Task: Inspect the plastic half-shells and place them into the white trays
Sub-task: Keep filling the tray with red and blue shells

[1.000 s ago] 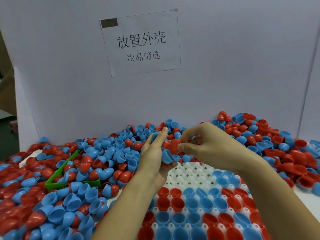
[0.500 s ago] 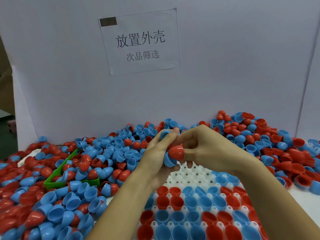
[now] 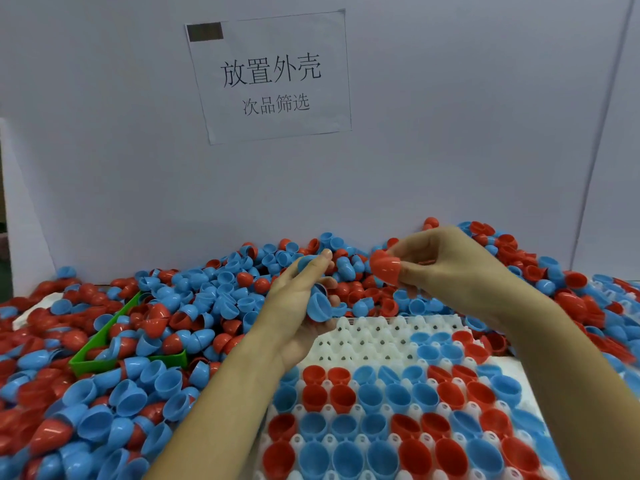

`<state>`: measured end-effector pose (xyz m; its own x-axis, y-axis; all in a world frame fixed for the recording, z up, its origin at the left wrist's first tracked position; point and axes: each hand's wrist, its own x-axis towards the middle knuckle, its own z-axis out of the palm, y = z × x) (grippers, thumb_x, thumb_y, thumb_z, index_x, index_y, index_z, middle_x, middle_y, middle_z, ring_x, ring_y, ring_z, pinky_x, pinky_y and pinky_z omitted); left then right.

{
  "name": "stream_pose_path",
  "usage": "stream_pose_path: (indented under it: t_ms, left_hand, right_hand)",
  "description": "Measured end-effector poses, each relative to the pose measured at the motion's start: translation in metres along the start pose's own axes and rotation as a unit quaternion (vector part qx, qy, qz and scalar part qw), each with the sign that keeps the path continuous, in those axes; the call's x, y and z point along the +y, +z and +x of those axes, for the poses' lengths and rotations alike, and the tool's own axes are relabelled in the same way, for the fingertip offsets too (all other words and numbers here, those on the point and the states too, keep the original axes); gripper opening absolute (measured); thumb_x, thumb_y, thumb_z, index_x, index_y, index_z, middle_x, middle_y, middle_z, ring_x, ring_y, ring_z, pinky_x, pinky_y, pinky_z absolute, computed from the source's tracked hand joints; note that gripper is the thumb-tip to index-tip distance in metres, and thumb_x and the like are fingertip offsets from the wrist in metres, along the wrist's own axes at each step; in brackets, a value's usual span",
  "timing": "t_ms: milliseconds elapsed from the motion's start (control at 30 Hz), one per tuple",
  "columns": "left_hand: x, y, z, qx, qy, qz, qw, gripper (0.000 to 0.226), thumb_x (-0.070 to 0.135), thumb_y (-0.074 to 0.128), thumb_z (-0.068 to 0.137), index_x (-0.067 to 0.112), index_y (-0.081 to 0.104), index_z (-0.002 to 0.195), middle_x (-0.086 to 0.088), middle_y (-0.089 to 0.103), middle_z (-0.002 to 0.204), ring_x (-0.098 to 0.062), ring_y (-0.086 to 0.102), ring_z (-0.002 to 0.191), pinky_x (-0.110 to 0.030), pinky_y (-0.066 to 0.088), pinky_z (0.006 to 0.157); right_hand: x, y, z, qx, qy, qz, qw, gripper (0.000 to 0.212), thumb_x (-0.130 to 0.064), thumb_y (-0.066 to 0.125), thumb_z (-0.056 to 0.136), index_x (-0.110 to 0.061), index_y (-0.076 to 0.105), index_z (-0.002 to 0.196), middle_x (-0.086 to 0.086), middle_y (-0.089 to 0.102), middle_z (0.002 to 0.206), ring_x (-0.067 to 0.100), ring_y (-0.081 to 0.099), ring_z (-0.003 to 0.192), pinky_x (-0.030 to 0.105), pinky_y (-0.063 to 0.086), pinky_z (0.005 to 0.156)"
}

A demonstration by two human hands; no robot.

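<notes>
Fingers (image 3: 398, 263) of the right hand (image 3: 446, 268): pinching one red half-shell (image 3: 384, 267) by its rim, raised clear of the pile, likely so the dome can be checked before placing. Left hand (image 3: 298, 306): fingers curled round blue half-shells (image 3: 318, 306), at least two, possibly more hidden in the palm, held as ready stock beside the tray. White tray (image 3: 367, 341): on the bench below both hands; near rows filled with red and blue shells seated open side up, one per pocket; several far rows at upper left still vacant, so the task appears well along but unfinished. Loose half-shell pile (image 3: 214, 292): red and blue, too many to count, heaped against the white backboard (image 3: 450, 150). Green bin (image 3: 104, 351): one, at left, half buried, holding a few shells; probably for rejects. Paper sign (image 3: 273, 77): one, fixed to the backboard.
</notes>
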<state>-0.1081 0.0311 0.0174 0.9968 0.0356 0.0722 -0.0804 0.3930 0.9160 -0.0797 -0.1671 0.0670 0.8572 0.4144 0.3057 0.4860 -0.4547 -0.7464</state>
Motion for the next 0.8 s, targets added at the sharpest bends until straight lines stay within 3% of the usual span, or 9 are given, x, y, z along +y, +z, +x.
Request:
stream_pose_path:
  t_ms: [67,167,267,333,433,667,733,800]
  left_hand:
    - [0.002,-0.003,0.001,0.019,0.003,0.006,1.000,0.014,0.037,0.074,0.086,0.026,0.068,0.079,0.002,0.063,0.069,-0.010,0.060,0.055,-0.024,0.047,0.043]
    - [0.005,-0.003,0.000,0.027,0.006,0.010,1.000,0.016,0.037,0.074,0.086,0.030,0.072,0.072,0.002,0.062,0.072,-0.011,0.059,0.058,-0.025,0.046,0.043]
    - [0.007,-0.001,0.000,0.020,0.012,0.015,1.000,0.024,0.036,0.075,0.087,0.033,0.072,0.063,0.001,0.062,0.073,-0.012,0.057,0.059,-0.025,0.043,0.042]
    - [0.008,0.000,-0.001,0.018,0.012,0.014,1.000,0.027,0.035,0.074,0.088,0.033,0.071,0.062,0.001,0.062,0.072,-0.012,0.057,0.058,-0.024,0.043,0.042]
    - [0.009,0.000,-0.002,0.017,0.016,0.016,1.000,0.024,0.035,0.073,0.089,0.029,0.068,0.066,-0.002,0.058,0.076,-0.012,0.054,0.060,-0.024,0.041,0.042]
    - [0.010,0.001,-0.003,0.019,0.014,0.018,1.000,0.020,0.033,0.073,0.089,0.029,0.070,0.070,-0.003,0.058,0.080,-0.014,0.054,0.063,-0.024,0.042,0.042]
    - [0.011,0.001,-0.004,0.015,0.010,0.013,1.000,0.023,0.033,0.073,0.089,0.031,0.071,0.066,-0.003,0.059,0.080,-0.014,0.054,0.063,-0.024,0.042,0.042]
    - [0.012,0.001,-0.004,0.014,0.005,0.013,1.000,0.026,0.033,0.073,0.089,0.032,0.072,0.063,-0.002,0.059,0.080,-0.013,0.055,0.062,-0.024,0.042,0.042]
  right_hand:
    - [0.009,-0.002,0.008,0.005,0.010,-0.136,0.991,0.005,-0.029,0.074,0.088,-0.025,0.076,0.086,-0.008,0.074,0.071,0.005,0.068,0.063,0.019,0.053,0.057]
    - [0.020,0.006,0.028,-0.040,0.039,-0.334,0.941,0.013,-0.013,0.068,0.086,-0.019,0.079,0.088,-0.001,0.075,0.083,0.016,0.068,0.075,0.033,0.060,0.071]
    - [0.037,0.026,0.037,-0.143,0.086,-0.427,0.888,0.012,-0.015,0.073,0.085,-0.014,0.077,0.097,0.000,0.072,0.090,0.017,0.068,0.080,0.034,0.061,0.074]
    - [0.048,0.042,0.036,-0.187,0.099,-0.463,0.861,0.003,-0.012,0.073,0.083,-0.012,0.070,0.085,0.000,0.065,0.083,0.018,0.064,0.076,0.032,0.058,0.064]
    - [0.060,0.052,0.034,-0.198,0.094,-0.493,0.842,0.022,0.000,0.059,0.080,-0.018,0.053,0.069,-0.001,0.054,0.074,0.017,0.053,0.064,0.025,0.042,0.050]
    - [0.059,0.047,0.032,-0.221,0.131,-0.457,0.852,0.031,0.004,0.058,0.078,-0.012,0.048,0.053,0.001,0.045,0.056,0.019,0.044,0.054,0.029,0.036,0.048]
    - [0.054,0.041,0.030,-0.239,0.154,-0.434,0.855,0.020,0.003,0.054,0.082,-0.003,0.064,0.066,0.014,0.059,0.065,0.026,0.054,0.062,0.034,0.045,0.053]
    - [0.044,0.036,0.029,-0.234,0.164,-0.417,0.863,0.027,0.004,0.051,0.085,0.005,0.070,0.104,0.023,0.070,0.104,0.032,0.066,0.083,0.039,0.055,0.068]
